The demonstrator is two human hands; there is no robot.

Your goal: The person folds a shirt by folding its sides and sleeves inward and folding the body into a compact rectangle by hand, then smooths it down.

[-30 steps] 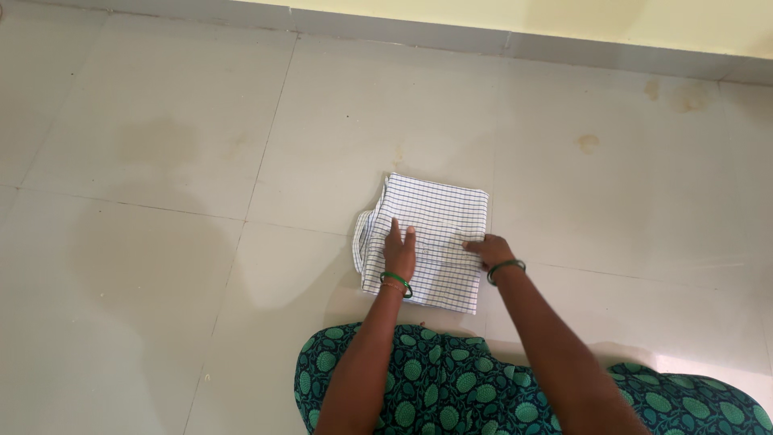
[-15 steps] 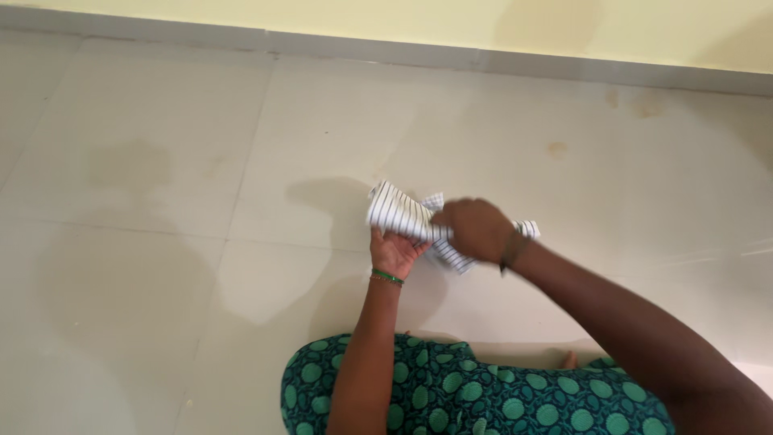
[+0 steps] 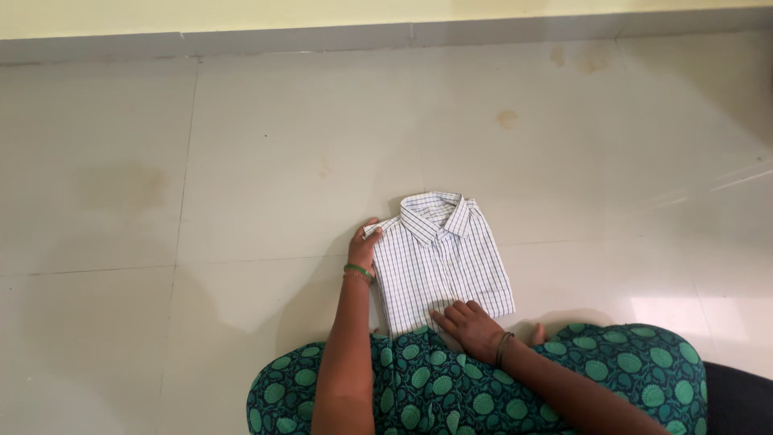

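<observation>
Flipped collar-up, folded shirt (image 3: 443, 262) lies flat — both hands pressing it.

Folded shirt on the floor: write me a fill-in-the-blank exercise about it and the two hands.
1. The checked shirt lies folded on the tiled ____, collar up.
2. The left hand touches the shirt's ____ edge.
3. The right hand rests flat on the shirt's ____ edge, by the green patterned garment.
4. The left wrist wears a ____ bangle.

Missing words: floor; left; near; green
</observation>
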